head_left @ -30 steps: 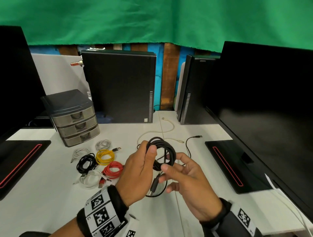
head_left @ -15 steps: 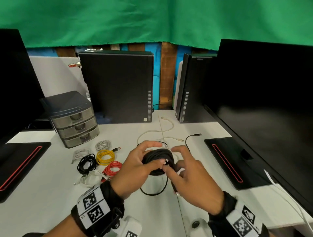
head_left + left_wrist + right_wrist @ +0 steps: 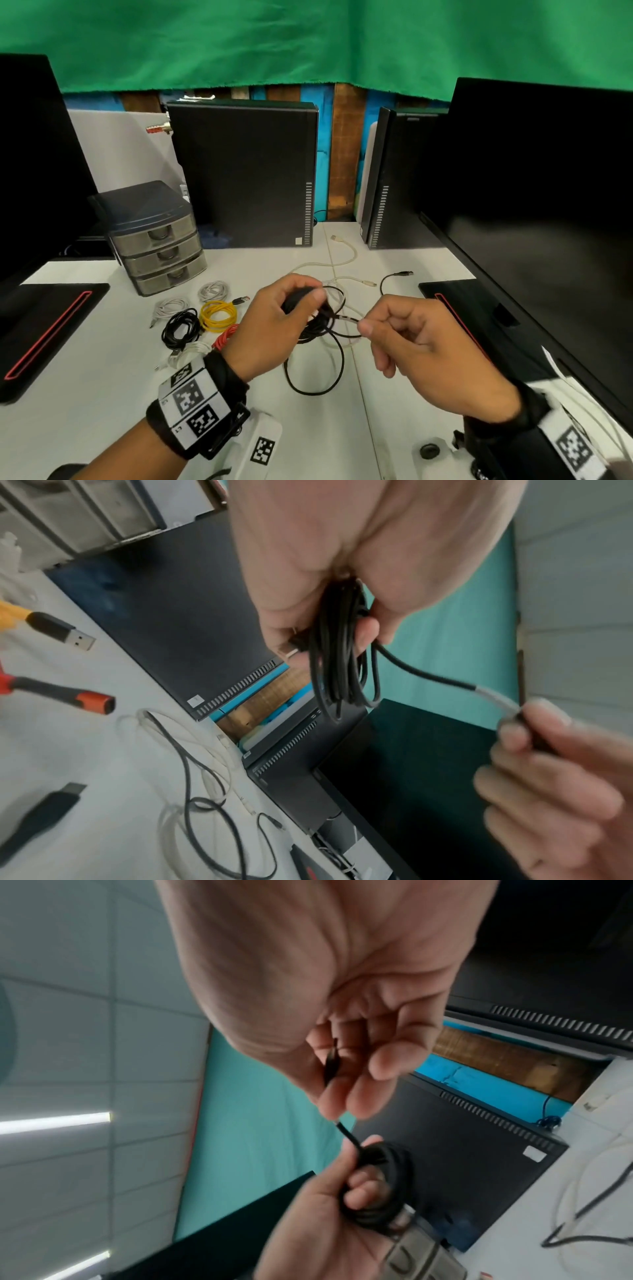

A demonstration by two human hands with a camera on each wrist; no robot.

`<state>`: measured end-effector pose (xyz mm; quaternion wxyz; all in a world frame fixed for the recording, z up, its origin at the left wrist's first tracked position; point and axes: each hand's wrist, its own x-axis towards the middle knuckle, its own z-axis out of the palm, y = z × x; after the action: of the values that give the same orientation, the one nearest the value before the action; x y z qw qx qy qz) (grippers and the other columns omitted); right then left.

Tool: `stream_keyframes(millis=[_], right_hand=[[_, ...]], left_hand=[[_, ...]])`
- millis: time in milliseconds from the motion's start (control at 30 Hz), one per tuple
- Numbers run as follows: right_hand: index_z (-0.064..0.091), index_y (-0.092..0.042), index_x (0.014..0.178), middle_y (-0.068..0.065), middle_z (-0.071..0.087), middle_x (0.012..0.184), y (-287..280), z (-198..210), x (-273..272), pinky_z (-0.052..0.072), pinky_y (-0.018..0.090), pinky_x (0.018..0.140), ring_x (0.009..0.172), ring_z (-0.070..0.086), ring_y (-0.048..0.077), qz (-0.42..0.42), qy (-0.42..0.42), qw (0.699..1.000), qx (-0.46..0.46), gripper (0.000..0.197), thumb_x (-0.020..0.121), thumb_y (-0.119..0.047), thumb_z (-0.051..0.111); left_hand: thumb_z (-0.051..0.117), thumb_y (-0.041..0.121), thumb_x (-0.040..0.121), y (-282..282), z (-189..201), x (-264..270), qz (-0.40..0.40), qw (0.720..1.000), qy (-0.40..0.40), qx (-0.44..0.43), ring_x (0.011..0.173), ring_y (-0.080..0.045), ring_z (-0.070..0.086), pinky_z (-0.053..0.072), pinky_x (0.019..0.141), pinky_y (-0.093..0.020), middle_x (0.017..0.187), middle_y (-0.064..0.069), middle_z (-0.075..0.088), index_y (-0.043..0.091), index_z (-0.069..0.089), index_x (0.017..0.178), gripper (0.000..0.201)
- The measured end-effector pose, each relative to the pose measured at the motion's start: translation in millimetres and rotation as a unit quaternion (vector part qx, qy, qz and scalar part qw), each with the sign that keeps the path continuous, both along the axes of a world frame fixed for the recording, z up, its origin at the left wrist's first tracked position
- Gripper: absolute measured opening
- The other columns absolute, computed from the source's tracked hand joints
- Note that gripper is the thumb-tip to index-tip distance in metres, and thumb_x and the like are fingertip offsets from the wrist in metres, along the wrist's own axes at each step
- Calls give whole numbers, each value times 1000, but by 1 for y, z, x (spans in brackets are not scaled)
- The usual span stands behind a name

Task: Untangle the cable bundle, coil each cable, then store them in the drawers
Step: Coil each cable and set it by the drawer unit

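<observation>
Two hands work above the desk (image 3: 102, 394) front: the left hand (image 3: 274, 329) clenches the black coil (image 3: 342, 664), and the right hand (image 3: 421, 346), just beside it, pinches that cable's free end (image 3: 445, 681). The step looks like coiling; next the tail wants wrapping round the coil and tucking. Beyond the coil, loose white (image 3: 342, 262) and black (image 3: 385, 284) cables lie uncoiled. Left of the coil sit finished coils (image 3: 217, 313); farther back-left stand the drawers (image 3: 161, 255), shut.

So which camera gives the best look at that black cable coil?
The left wrist view: the black cable coil hangs in plain sight from the left hand. In the head view that hand mostly covers it; the right wrist view blurs it.
</observation>
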<state>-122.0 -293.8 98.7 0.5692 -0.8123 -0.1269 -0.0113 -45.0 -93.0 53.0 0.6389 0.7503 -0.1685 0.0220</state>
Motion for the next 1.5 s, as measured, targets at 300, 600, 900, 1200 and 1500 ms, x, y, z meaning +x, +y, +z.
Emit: stream_keyframes(millis=[300, 600, 900, 1200, 1500], right_hand=[[74, -22, 72, -10, 66, 73, 28, -45, 5, 40, 13, 61, 70, 60, 10, -19, -39, 989, -142, 24, 92, -34, 68], [69, -18, 72, -5, 65, 62, 13, -41, 17, 50, 23, 54, 57, 60, 8, -120, -80, 989, -43, 23, 95, -18, 65], [72, -15, 91, -14, 67, 76, -4, -45, 29, 56, 24, 59, 68, 65, 5, -195, -288, 926, -147, 13, 92, -22, 60], [73, -25, 77, -12, 66, 63, -10, -25, 20, 52, 21, 57, 62, 65, 10, -129, -149, 966, -170, 16, 93, -24, 68], [61, -34, 132, -18, 68, 124, 20, -51, 20, 57, 29, 79, 111, 65, 7, -40, 14, 998, 45, 31, 104, -30, 49]], left_hand=[[50, 24, 100, 5, 9, -4, -29, 989, 68, -129, 57, -10, 36, 35, 57, -17, 64, 4, 39, 15, 70, 111, 25], [56, 26, 88, 4, 12, -4, -71, 967, 132, -206, 60, -13, 49, 45, 65, -22, 68, 1, 48, 10, 68, 119, 37], [61, 19, 85, -14, 3, -24, -173, 917, 244, -263, 56, -10, 45, 47, 57, -20, 67, -1, 45, 4, 70, 118, 37], [58, 27, 95, -13, -1, -23, -71, 992, 70, -83, 57, -8, 46, 40, 62, -15, 59, 3, 50, 21, 70, 110, 21], [52, 26, 99, 1, -12, -20, -30, 997, 29, -57, 75, -10, 65, 48, 76, -20, 69, 1, 66, 22, 69, 107, 19]])
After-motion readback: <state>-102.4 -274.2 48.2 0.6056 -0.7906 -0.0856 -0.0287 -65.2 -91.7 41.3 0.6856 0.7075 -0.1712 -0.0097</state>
